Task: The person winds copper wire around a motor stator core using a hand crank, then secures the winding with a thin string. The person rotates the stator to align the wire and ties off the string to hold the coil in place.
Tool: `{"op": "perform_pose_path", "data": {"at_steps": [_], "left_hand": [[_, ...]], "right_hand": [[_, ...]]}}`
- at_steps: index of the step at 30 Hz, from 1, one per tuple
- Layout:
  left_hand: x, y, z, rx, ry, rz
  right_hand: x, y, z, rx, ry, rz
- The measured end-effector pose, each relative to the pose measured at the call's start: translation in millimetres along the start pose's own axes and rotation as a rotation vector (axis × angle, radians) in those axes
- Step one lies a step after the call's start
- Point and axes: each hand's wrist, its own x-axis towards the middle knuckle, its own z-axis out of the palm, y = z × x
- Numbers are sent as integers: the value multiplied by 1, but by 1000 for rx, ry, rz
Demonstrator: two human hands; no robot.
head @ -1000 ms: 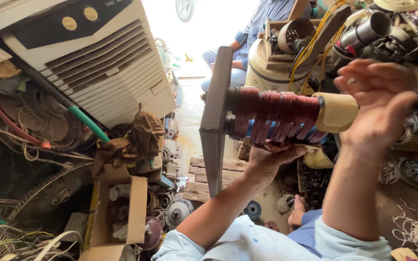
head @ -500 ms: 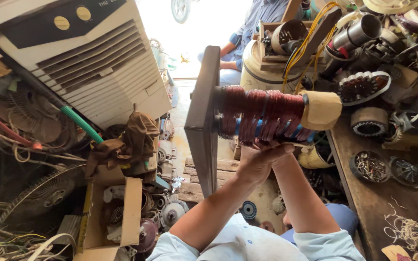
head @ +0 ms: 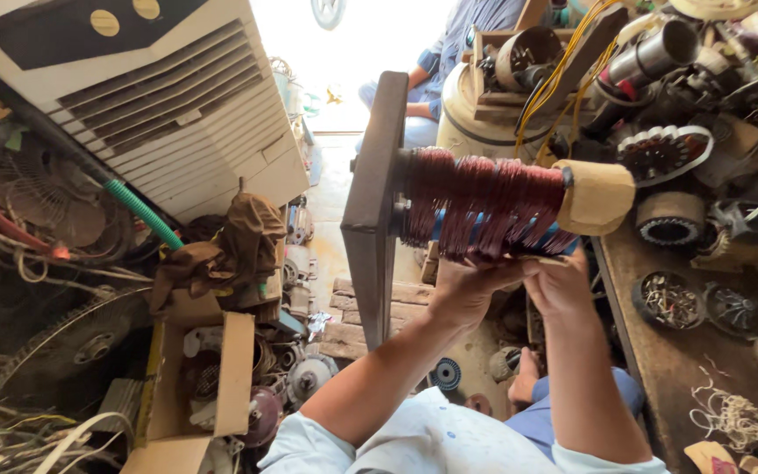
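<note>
Both hands are up under the coil of reddish-brown copper wire wound on a horizontal former that sticks out from an upright dark board. The left hand cups the underside of the winding, fingers curled up against the wire near the board end, and the right hand sits just beside it, fingers reaching up to the turns nearer the pale wooden end block. Neither hand closes right round anything; each is half curled, pressing or picking at the lower turns, and from where I stand I cannot tell whether a loose strand is pinched between the fingertips.

To my eye the work is handling the wound groups on the former. Doing it well seems to call for supporting the bundle from below with the left hand so the turns stay in their separate bands, while the right works only one band at a time. The blue strips showing under the wire mark the divisions and are worth watching. Pulling sideways could let neighbouring bands spill into each other, and thin enamelled wire kinks easily, so a gentle, even touch looks wise.

The wooden bench runs along the right, its far edge crowded with stators and motor parts. A white air cooler stands at left above a cardboard box.
</note>
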Motion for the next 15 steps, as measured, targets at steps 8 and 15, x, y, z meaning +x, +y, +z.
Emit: {"op": "perform_pose_path", "data": {"at_steps": [8,15], "left_hand": [[-15,40,26,-8,-67,147],[-14,35,25,26,-26,69]], "right_hand": [[-25,-18,4,116,11,14],[-36,-23,18,66,40,-17]]}}
